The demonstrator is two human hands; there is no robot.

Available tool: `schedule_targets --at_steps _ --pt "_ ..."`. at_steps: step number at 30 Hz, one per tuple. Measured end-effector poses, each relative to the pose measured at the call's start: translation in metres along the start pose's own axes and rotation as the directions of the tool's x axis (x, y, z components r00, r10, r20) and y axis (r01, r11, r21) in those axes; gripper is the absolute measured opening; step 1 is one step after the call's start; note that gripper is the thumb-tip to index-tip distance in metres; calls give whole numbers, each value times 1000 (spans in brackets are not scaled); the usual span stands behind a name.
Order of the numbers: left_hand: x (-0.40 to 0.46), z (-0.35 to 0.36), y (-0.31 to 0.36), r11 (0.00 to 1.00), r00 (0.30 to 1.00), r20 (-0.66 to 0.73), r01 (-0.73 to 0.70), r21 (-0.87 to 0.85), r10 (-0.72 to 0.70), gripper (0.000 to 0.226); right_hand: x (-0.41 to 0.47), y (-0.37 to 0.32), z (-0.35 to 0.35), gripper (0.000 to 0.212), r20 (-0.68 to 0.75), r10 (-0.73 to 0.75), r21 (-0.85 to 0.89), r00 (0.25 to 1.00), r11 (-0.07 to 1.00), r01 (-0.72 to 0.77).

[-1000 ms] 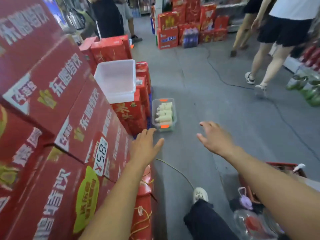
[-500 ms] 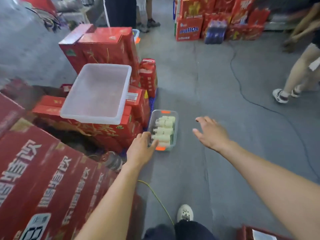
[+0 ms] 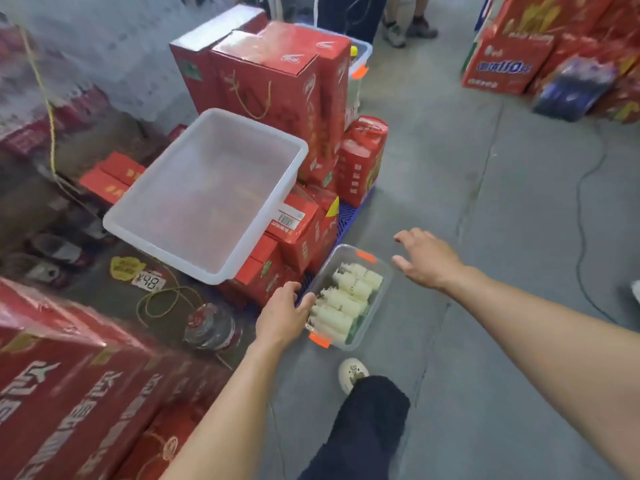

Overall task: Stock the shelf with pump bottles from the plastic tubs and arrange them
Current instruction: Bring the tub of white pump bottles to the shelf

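On floor, small tub [image 3: 378, 299] of pump bottles [image 3: 346, 299]

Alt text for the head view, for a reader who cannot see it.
A person's left hand touches the near rim of a small clear plastic tub of cream pump bottles on the grey floor; the open right hand hovers beside it. A larger empty translucent tub rests on red cartons.

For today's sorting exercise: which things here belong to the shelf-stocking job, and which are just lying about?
Job: small clear tub; pump bottles; left hand; right hand; large empty tub.

Lying about: red cartons; price tag; yellow cord; black cable.
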State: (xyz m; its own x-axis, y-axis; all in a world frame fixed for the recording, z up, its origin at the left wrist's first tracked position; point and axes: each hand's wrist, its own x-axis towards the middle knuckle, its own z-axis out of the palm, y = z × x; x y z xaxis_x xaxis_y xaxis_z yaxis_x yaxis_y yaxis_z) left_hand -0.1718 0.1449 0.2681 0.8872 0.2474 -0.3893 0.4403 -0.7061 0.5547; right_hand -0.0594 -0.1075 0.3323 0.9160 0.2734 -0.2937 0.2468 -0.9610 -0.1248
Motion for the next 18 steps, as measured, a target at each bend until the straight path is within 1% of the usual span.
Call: schedule_targets --at_steps 2,4,7,11,13,15,18 --pt "25 15 3 992 994 25 107 -60 -106 48 42 17 -2 48 61 -39 -17 997 999 40" --pt "40 30 7 976 982 56 188 -112 -182 48 76 33 -4 47 118 -76 -29 990 996 80" --pt "65 54 18 948 960 89 276 -159 -265 49 128 62 -4 46 165 -91 -12 982 996 94" --pt "93 86 25 891 925 94 380 -248 -368 47 180 91 18 47 288 -105 -47 952 991 124" --pt "108 105 24 844 896 106 442 -304 -431 44 207 101 36 48 334 -125 -61 934 986 154" --pt "126 129 15 774 852 141 518 -364 -504 41 238 108 60 48 366 -162 -55 916 979 195" --pt "151 171 -5 678 802 135 570 -464 -582 32 286 114 104 46 413 -225 0 883 969 247"
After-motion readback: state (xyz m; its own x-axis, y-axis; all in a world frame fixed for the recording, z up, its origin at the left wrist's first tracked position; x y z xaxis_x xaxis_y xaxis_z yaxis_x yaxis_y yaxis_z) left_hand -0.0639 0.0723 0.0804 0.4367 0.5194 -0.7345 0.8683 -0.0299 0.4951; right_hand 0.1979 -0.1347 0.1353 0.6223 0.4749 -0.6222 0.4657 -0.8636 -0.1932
